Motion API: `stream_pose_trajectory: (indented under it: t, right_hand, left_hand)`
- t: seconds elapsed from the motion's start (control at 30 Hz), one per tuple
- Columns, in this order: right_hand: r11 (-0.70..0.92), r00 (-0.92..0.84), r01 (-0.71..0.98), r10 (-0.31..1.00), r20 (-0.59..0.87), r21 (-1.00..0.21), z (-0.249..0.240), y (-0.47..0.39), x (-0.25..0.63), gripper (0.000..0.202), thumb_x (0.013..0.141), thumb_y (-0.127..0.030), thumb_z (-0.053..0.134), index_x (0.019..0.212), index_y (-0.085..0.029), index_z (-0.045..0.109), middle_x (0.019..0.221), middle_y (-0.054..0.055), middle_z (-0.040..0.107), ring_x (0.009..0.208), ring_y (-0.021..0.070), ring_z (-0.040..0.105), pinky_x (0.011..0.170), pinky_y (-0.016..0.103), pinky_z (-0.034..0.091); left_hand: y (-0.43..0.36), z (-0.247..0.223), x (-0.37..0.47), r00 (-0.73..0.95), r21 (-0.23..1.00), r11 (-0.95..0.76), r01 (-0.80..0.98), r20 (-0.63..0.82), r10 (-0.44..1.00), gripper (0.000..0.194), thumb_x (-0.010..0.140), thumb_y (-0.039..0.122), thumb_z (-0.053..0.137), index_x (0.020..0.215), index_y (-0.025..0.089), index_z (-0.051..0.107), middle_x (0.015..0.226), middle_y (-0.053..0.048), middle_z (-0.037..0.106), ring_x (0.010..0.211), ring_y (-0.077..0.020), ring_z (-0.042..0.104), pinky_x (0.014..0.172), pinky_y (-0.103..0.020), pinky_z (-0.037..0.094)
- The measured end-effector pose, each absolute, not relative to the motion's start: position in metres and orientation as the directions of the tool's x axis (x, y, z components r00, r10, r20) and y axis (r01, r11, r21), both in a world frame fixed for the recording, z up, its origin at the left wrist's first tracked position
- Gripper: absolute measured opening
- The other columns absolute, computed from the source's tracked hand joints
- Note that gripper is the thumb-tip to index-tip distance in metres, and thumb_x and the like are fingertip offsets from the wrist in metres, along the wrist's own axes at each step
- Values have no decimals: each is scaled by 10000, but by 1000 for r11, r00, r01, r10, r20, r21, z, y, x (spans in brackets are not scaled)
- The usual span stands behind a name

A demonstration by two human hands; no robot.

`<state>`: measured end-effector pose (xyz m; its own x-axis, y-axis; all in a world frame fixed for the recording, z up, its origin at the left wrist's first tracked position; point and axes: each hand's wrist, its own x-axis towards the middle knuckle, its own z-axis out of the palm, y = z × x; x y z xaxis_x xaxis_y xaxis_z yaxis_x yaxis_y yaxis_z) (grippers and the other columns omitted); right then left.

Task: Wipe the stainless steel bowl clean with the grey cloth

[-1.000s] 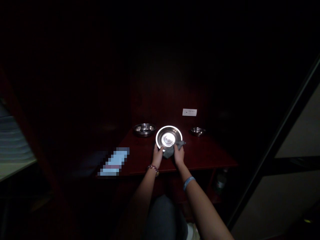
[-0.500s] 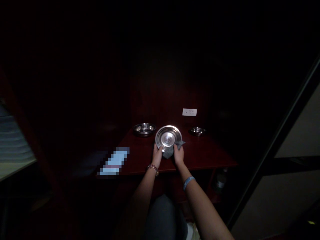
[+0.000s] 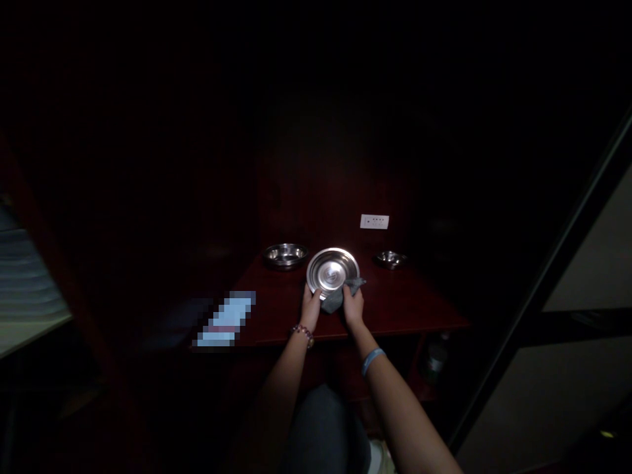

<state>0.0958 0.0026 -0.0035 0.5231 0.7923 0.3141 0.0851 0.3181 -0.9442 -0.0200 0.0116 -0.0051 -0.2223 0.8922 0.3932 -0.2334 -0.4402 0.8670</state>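
Observation:
A shiny steel bowl [image 3: 330,270] is tilted toward me above the dark red desk. My left hand [image 3: 310,309] grips its near left rim, thumb on the inside and the other fingers hidden behind. At the lower right of the bowl, my right hand [image 3: 353,306] is closed on a grey cloth [image 3: 334,301], which lies against the rim and hangs below it. Another steel bowl [image 3: 285,255] stands at the back left of the desk, and a smaller steel bowl [image 3: 392,259] is at the back right.
The red desk [image 3: 395,303] meets a back wall with a white socket panel [image 3: 374,222]. A blurred-out bright rectangle [image 3: 227,319] lies at the left. Below the desk on the right stands a bottle [image 3: 436,359]. Stacked pale sheets [image 3: 29,283] show at far left.

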Motion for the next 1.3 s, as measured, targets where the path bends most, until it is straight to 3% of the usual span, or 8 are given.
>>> stream_pose_trajectory:
  t: [0.4,1.3]
  right_hand:
    - [318,516,85,797,314,-944,-6,5,97,290,812,-354,587,1009,-161,678,1004,101,748,944,244,698,841,310,516]
    - [317,509,65,805,305,-946,-8,8,99,297,819,-337,573,1038,-163,674,1027,100,743,962,228,692,852,285,504]
  left_hand:
    - [11,-4,-19,-232,876,-419,-241,367,901,513,788,342,617,1277,203,553,1305,-104,605,1236,-282,536,1102,-404,354]
    - [11,-3,-19,-226,872,-412,-264,359,905,416,774,254,630,1182,193,580,1227,-93,655,1139,-221,602,1035,-353,423]
